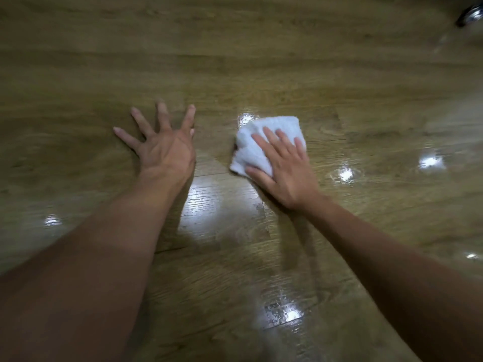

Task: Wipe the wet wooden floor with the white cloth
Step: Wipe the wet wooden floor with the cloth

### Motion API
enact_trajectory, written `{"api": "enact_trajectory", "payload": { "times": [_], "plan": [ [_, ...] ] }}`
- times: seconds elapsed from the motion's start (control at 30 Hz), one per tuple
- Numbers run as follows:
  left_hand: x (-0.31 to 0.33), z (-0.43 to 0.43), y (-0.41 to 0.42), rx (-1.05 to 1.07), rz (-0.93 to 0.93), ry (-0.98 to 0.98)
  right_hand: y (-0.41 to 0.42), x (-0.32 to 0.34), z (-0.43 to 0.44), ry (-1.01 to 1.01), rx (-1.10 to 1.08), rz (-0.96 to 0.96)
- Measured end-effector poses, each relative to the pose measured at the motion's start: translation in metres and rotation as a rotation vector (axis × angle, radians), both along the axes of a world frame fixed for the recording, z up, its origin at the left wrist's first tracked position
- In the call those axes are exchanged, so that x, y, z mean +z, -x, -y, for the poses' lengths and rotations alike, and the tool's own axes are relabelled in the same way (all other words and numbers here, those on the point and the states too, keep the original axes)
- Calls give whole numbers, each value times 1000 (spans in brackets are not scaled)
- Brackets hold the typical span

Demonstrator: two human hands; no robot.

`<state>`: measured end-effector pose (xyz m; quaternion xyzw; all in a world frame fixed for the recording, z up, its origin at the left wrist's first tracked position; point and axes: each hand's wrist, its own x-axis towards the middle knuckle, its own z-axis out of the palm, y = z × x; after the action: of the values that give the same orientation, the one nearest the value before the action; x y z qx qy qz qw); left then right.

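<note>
Wood, nearest: wooden floor (224, 288) carries a glossy wet film between the forearms and behind the right wrist, toward the person.
Left hand: left hand (164, 150) lies flat on the floor, fingers splayed straight, holding nothing. Reads as a brace.
Right hand: right hand (285, 168) has straight fingers pressing down on the white cloth (277, 124). No curl, no pinch.
Cloth position: bunched wad under the right fingers, sticking out ahead of the fingertips and off the thumb side. Heel of the palm sits behind it.
Cloth axis: roughly square wad, no clear long axis.
Nearer hand: right is on the cloth; left sits apart on its thumb side, bare floor between.
Key relation: wet glare spots (345, 175) lie just off the right hand's little-finger side, more further out the same way. Next stroke likely goes that way, or pulls back toward the wrist.
Far: floor ahead of the fingertips looks matte and blurred. Shiny metal object (469, 14) far off on the right hand's side, unidentifiable.
</note>
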<state>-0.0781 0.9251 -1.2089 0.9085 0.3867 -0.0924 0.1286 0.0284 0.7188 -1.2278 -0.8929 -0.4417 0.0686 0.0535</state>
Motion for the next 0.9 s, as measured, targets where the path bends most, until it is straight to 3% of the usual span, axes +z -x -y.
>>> {"api": "enact_trajectory", "payload": {
  "times": [0.07, 0.13, 0.23, 0.3, 0.37, 0.5, 0.57, 0.7, 0.77, 0.83, 0.9],
  "plan": [
    [-3, -1, 2, -9, 14, -25, -27, 4, 40, 31, -53, 24],
    [-4, -1, 1, -5, 8, -32, -62, 4, 45, 12, -385, -6],
    [-6, 0, 1, 1, 9, -39, -82, 3, -23, -68, -932, -101],
    [-6, 0, 1, -4, 6, -39, -65, 0, -68, -35, -823, -96],
    [-5, -1, 2, -4, 10, -45, -24, -3, -87, -14, -466, -77],
    [-2, 1, 2, -8, 17, -29, 19, 0, -24, -11, -52, 7],
    [0, -1, 2, -8, 3, -26, -6, 0, 16, -4, -52, 58],
    [5, 1, -4, 9, -41, 23, -76, -3, -1, -2, -589, -65],
    [8, 8, -9, -31, 6, 10, -81, -9, -38, -1, -724, -103],
    [11, 26, -14, -178, 179, -40, -68, -10, -53, -8, -635, -127],
    [14, 53, -25, -287, 280, 28, -48, -6, -31, 20, -344, -54]
  ]
}}
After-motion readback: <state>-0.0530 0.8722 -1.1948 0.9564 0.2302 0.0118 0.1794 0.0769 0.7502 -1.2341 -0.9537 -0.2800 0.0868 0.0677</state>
